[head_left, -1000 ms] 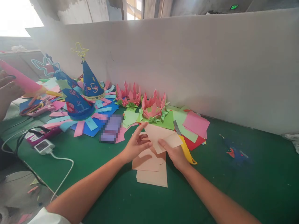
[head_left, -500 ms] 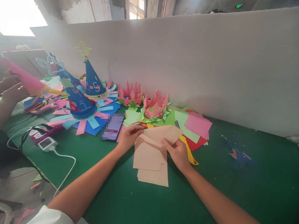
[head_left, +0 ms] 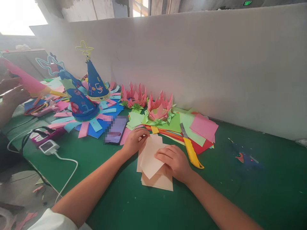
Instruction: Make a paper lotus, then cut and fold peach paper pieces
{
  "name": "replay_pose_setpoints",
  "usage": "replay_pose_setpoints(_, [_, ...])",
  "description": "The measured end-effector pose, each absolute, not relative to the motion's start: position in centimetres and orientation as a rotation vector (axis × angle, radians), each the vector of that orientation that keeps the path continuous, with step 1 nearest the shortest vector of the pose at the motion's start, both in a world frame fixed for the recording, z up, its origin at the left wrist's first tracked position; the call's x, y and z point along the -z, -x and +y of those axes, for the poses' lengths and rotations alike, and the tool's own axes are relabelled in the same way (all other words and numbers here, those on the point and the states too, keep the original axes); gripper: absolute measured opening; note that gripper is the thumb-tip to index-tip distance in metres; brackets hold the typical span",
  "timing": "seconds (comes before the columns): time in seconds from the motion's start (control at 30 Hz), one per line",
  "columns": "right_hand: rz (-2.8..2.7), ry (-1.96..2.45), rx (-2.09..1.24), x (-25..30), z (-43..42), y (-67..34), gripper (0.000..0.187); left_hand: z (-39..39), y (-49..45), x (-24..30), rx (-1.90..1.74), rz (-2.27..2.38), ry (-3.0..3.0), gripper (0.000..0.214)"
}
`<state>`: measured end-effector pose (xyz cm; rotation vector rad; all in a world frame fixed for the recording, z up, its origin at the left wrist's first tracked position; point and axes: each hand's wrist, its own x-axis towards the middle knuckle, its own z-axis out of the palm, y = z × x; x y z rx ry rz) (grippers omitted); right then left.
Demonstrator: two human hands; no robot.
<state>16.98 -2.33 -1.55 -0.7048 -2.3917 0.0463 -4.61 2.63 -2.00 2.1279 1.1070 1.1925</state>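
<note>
A small pale pink sheet of paper [head_left: 152, 158], tilted with one corner towards me, lies over a stack of the same pale paper [head_left: 158, 182] on the table. My left hand [head_left: 135, 140] pinches its far left corner between thumb and fingertips. From the right, my right hand [head_left: 178, 163] grips the sheet's right edge, its fingers curled over the top face and its thumb hidden below. A yellow-handled utility knife [head_left: 191, 150] lies just beyond my right hand, partly on coloured sheets.
Two pink-and-green folded paper lotuses [head_left: 159, 108] stand behind. Blue cone hats [head_left: 96, 80], a phone [head_left: 116, 130] and a white charger [head_left: 49, 147] are leftward. Another person's hands [head_left: 11, 92] hold a pink cone [head_left: 26, 78]. A dark blue tool [head_left: 247, 159] lies right.
The sheet has turned and come down nearer the stack. My right hand has moved slightly towards me and left, its fingers now over the paper, which uncovers the knife.
</note>
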Motion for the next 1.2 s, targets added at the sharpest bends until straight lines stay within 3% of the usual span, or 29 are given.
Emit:
replay_pose_setpoints(0.33, [-2.554, 0.727, -0.119, 1.0, -2.6, -16.0, 0.023, 1.9, 4.2, 2.0, -0.98, 0.988, -2.213, 0.024])
replay_pose_setpoints(0.6, [-2.648, 0.722, -0.249, 1.1, -2.3, -15.9, 0.02, 2.5, 4.1, 2.6, -0.881, 1.333, -2.454, 0.031])
replay_pose_setpoints(1.07, [-2.607, 0.69, -0.257, 1.7, -2.2, -16.1, 0.024, 5.9, -0.4, 0.9, -0.366, 1.506, -2.804, 0.014])
replay_pose_setpoints(1.2, [-2.599, 0.693, -0.258, 1.5, -2.2, -16.1, 0.019, 5.9, 0.2, 0.3, -0.388, 1.503, -2.825, 0.017])
